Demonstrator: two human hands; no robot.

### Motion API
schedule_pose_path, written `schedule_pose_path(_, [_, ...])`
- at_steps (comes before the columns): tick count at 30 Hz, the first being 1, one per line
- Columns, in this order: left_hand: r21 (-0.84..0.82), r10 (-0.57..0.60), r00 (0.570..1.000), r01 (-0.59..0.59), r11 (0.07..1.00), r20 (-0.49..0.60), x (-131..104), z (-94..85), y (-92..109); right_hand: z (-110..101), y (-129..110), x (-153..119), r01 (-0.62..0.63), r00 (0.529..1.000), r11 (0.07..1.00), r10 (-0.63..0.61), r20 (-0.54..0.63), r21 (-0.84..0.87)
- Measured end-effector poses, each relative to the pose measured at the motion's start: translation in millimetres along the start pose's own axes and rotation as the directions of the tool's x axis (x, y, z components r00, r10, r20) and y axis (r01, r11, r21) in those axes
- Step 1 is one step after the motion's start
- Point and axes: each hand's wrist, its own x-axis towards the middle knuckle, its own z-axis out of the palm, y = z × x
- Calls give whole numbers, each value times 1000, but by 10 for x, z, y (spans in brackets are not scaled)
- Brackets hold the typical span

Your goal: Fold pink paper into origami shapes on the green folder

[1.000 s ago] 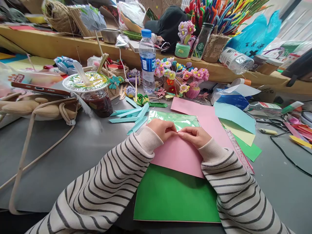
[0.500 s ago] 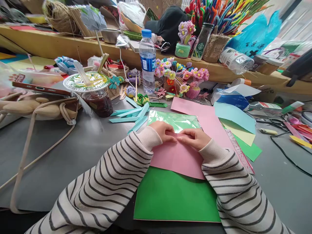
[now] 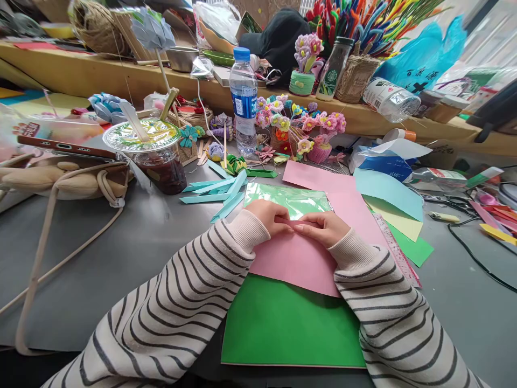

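A sheet of pink paper [image 3: 294, 267] is pinched along its far edge by both hands, which nearly meet at its middle. My left hand [image 3: 269, 216] has its fingers closed on that edge, where a narrow strip looks folded over. Beside it, my right hand [image 3: 322, 227] grips the same edge with thumb and fingers. The near part of the sheet bows slightly over green paper [image 3: 291, 323] lying at the desk's front. Beyond the hands sits a clear plastic sleeve [image 3: 288, 198] with green showing through it.
Folded light-blue paper strips [image 3: 218, 189] lie behind my left hand. A lidded drink cup [image 3: 161, 167] and a water bottle [image 3: 244, 102] stand farther back. To the right are more pink paper [image 3: 347, 199], a light-blue sheet [image 3: 388, 194] and scissors [image 3: 448, 202].
The fingers have shifted slightly along the far edge of the pink paper, and the folded strip there shows a little more. Both hands keep their hold.
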Motion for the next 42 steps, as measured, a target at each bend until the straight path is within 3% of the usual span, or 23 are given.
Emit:
schedule_pose_path(9, [33,18,997,-20,999,80,17,-18,-42,11,16,-2,-5,1000,1000,5,23,0])
schedule_pose_path(19, [45,71,997,-71,996,-6,-1,7,-23,11,22,-2,-22,1000,999,22,-2,45])
schedule_pose_path(28, [61,47,997,-51,997,66,10,-26,-23,8,5,-5,23,1000,999,-23,15,-25])
schedule_pose_path(38, [98,144,989,-139,985,-46,-7,20,-41,25,1,-1,0,999,1000,0,-51,5])
schedule_pose_path(42, [102,130,991,-127,987,-28,-8,-2,-38,23,-9,-4,-6,999,1000,6,-44,15])
